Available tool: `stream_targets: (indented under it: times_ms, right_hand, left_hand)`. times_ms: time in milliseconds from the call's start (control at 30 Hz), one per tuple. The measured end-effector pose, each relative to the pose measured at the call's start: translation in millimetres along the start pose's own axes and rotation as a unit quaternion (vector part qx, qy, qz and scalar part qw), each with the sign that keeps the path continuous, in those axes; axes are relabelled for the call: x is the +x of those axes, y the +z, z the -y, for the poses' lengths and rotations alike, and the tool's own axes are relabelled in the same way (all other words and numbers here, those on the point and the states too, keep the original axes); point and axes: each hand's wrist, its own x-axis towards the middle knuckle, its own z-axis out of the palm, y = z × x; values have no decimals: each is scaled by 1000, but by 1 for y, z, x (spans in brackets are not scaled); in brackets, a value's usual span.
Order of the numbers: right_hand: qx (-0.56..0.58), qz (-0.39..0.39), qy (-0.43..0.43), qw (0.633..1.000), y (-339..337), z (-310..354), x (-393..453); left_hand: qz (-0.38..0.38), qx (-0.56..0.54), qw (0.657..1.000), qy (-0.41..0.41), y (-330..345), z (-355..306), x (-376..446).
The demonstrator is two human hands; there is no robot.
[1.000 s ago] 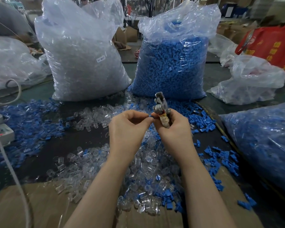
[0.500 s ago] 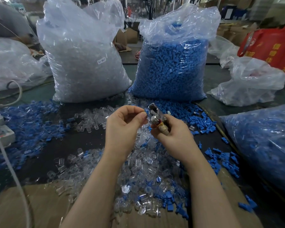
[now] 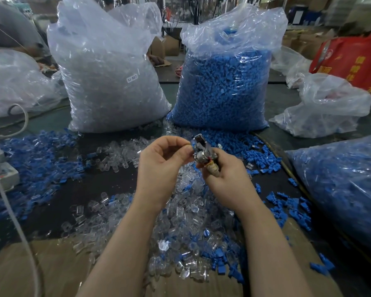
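Note:
My right hand (image 3: 227, 181) grips a small metal tool (image 3: 202, 152) with a silver head and a tan handle, held upright over the table. My left hand (image 3: 161, 168) is beside it, with curled fingers, and its thumb and forefinger pinch at the tool's head; what they hold is too small to make out. Below both hands lies a loose heap of clear plastic pieces (image 3: 186, 224) mixed with small blue plastic pieces (image 3: 219, 260).
A big bag of clear pieces (image 3: 111, 82) and a big bag of blue pieces (image 3: 223, 86) stand behind the hands. Another blue-filled bag (image 3: 341, 185) lies at right. Blue pieces (image 3: 34, 159) are scattered at left beside a white device (image 3: 0, 176) with a hose. Cardboard (image 3: 51, 266) covers the near edge.
Both hands dropped slightly and the tool tilted. My left hand drew away from the tool's head, then came back to it.

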Motion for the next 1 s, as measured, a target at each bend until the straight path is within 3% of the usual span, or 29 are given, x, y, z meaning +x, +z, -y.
stream_targets:
  times_ms: [433,567,633,700,833,1000]
  right_hand:
    - [-27,-17,-19,999,4,-2,-1]
    - [-61,-32,-4,998,3,-8,0]
    - [-80,-53,6,995,0,-13,1]
    - [-98,-73,17,992,-2,-16,1]
    - [-128,-99,53,985,-3,-21,4]
    - [-209,-84,134,965,-6,-27,6]
  left_hand:
    - [-6,6,1000,-18,-2,-3,0]
    - [-65,117,990,-34,-29,-4,8]
    - [-146,266,952,-33,-58,0,13]
    - [-210,416,883,-47,-87,3,14]
    - [-262,553,776,-151,-123,14,10]
    - [-291,553,748,-221,-134,22,6]
